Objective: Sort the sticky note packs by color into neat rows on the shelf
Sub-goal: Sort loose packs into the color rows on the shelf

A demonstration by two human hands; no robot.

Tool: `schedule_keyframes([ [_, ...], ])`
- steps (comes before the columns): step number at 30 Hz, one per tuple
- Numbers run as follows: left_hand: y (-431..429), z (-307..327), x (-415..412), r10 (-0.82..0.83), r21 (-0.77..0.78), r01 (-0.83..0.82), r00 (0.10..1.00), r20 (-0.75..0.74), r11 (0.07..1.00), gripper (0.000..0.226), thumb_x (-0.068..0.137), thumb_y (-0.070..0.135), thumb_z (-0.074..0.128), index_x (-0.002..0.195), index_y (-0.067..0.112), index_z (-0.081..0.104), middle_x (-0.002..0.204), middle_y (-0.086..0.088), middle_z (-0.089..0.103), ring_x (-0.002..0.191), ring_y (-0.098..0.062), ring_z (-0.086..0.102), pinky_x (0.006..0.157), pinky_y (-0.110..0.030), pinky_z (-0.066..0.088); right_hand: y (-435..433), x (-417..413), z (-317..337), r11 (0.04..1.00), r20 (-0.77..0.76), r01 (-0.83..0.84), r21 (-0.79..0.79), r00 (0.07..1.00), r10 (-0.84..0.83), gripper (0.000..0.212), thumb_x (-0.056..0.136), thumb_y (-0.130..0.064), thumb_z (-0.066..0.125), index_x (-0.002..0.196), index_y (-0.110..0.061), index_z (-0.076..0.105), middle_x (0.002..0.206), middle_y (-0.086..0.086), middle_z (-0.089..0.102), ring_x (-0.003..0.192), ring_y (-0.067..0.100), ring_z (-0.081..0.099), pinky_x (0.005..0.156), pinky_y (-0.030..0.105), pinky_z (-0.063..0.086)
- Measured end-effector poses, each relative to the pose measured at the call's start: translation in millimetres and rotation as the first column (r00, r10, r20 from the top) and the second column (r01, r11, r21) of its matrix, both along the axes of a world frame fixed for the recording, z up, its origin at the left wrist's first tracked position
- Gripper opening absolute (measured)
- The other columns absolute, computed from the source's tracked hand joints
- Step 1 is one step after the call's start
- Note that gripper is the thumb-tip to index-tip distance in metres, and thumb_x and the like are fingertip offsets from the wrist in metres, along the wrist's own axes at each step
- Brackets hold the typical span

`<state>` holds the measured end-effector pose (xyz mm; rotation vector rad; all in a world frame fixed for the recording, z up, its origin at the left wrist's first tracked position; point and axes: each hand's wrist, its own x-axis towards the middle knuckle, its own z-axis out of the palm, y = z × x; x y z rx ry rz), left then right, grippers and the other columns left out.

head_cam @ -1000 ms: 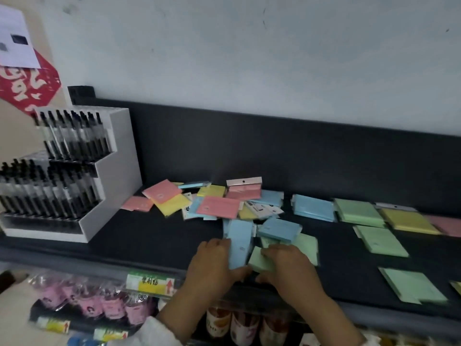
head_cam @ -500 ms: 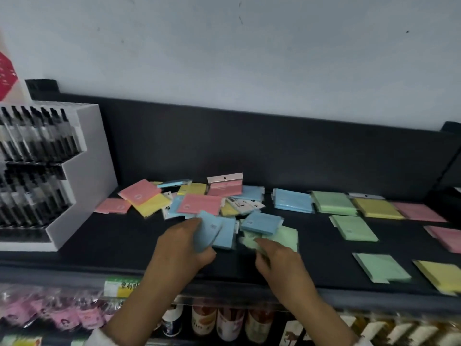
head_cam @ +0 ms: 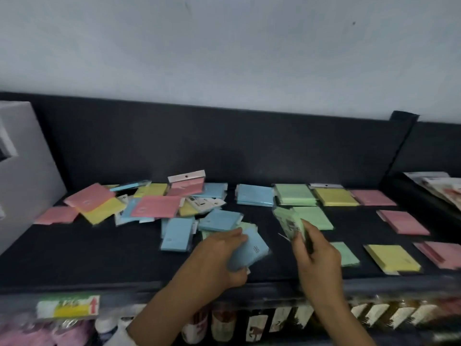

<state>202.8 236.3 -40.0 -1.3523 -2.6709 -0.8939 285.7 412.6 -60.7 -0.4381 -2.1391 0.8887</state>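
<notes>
Shelf (head_cam: 99,248): black top and back panel, against a pale grey-white wall (head_cam: 224,46). Mixed heap of packs (head_cam: 154,208) toward the left end: pink, yellow, light blue, one white with black print. Back edge, right half: blue pack (head_cam: 254,194), green pack (head_cam: 294,194), yellow pack (head_cam: 335,197), pink pack (head_cam: 373,197). Front edge, right: green pack in front (head_cam: 346,254), yellow pack in front (head_cam: 393,257), pink pack in front (head_cam: 439,253). Left hand (head_cam: 219,255): light blue pack with small dark print. Right hand (head_cam: 316,250): green pack with dark print. Left end: white display box (head_cam: 25,166). Front lip: green, yellow and white price tag (head_cam: 68,305) with a red arrow.
</notes>
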Motion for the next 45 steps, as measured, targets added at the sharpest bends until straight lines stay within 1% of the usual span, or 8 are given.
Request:
schedule_keyframes([
  [11, 80, -5, 4, -0.196, -0.363, 0.211, 0.978, 0.076, 0.908, 0.046, 0.096, 0.016, 0.04, 0.142, 0.02, 0.036, 0.156, 0.001, 0.017, 0.14, -0.016, 0.021, 0.11, -0.02, 0.017, 63, 18, -1, 0.998, -0.034, -0.045, 0.039, 0.998, 0.047, 0.029, 0.093, -0.015, 0.05, 0.121, -0.018, 0.059, 0.082, -0.018, 0.059, 0.073, -0.002, 0.057, 0.061, 0.009, 0.041],
  [13, 85, -8, 2, -0.195, -0.366, 0.222, 0.975, 0.109, 0.904, 0.046, 0.097, 0.012, 0.036, 0.143, 0.021, 0.035, 0.156, 0.004, 0.017, 0.141, -0.013, 0.018, 0.109, -0.018, 0.014, 72, 20, -4, 0.995, -0.029, -0.05, 0.086, 0.998, 0.052, 0.033, 0.093, -0.016, 0.051, 0.125, -0.019, 0.057, 0.093, -0.014, 0.06, 0.082, 0.001, 0.059, 0.07, 0.015, 0.047],
  [19, 88, -11, -6, -0.184, -0.333, 0.226, 0.971, 0.154, 0.915, 0.049, 0.093, 0.003, 0.043, 0.136, 0.027, 0.044, 0.153, 0.013, 0.02, 0.141, -0.002, 0.011, 0.113, -0.02, 0.013, 106, 31, 3, 0.992, -0.047, -0.056, 0.114, 0.997, 0.062, 0.036, 0.096, -0.034, 0.043, 0.127, -0.021, 0.055, 0.104, -0.011, 0.063, 0.091, -0.005, 0.059, 0.075, 0.002, 0.043],
  [24, 106, -9, 4, -0.152, -0.201, 0.158, 0.987, 0.045, 0.967, 0.039, 0.095, 0.023, 0.048, 0.134, 0.029, 0.047, 0.148, 0.018, 0.029, 0.137, 0.003, 0.021, 0.103, -0.007, 0.013, 134, 42, 10, 0.983, -0.064, -0.078, 0.169, 0.994, 0.09, 0.033, 0.093, -0.017, 0.053, 0.125, -0.017, 0.058, 0.113, -0.003, 0.066, 0.095, 0.0, 0.061, 0.085, 0.007, 0.046],
  [30, 127, -7, 7, -0.049, -0.091, 0.041, 0.995, -0.088, 0.995, 0.031, 0.095, 0.03, 0.046, 0.124, 0.03, 0.057, 0.14, 0.018, 0.043, 0.124, 0.001, 0.041, 0.094, -0.005, 0.026, 151, 45, -10, 0.802, 0.247, -0.314, 0.508, 0.945, 0.213, 0.044, 0.069, 0.002, 0.067, 0.111, -0.009, 0.068, 0.114, 0.004, 0.068, 0.109, 0.016, 0.062, 0.106, 0.023, 0.033],
  [34, 132, -9, 3, -0.014, -0.099, 0.005, 0.996, -0.083, 0.995, 0.03, 0.095, 0.029, 0.047, 0.122, 0.03, 0.058, 0.138, 0.018, 0.045, 0.124, 0.001, 0.041, 0.098, -0.01, 0.032, 155, 46, -18, 0.771, 0.449, -0.428, 0.471, 0.869, 0.208, 0.04, 0.062, -0.004, 0.076, 0.101, -0.015, 0.074, 0.109, -0.001, 0.07, 0.098, 0.018, 0.069, 0.093, 0.012, 0.035],
  [38, 135, -11, 2, 0.029, -0.109, -0.038, 0.996, -0.083, 0.993, 0.03, 0.094, 0.031, 0.048, 0.122, 0.03, 0.058, 0.137, 0.02, 0.045, 0.124, 0.002, 0.04, 0.099, -0.011, 0.032, 155, 44, -3, 0.819, 0.483, -0.461, 0.343, 0.834, 0.267, 0.035, 0.09, -0.033, 0.057, 0.124, -0.024, 0.061, 0.13, -0.021, 0.049, 0.122, -0.002, 0.044, 0.095, -0.003, 0.019],
  [45, 115, -10, -4, 0.127, -0.101, -0.137, 0.986, -0.104, 0.985, 0.03, 0.092, 0.03, 0.052, 0.121, 0.032, 0.06, 0.133, 0.02, 0.049, 0.122, 0.001, 0.044, 0.1, -0.014, 0.034, 150, 27, 15, 0.805, 0.555, -0.527, 0.272, 0.769, 0.316, 0.05, 0.083, -0.051, 0.058, 0.128, -0.028, 0.054, 0.13, -0.02, 0.044, 0.124, 0.0, 0.036, 0.099, 0.011, 0.026],
])
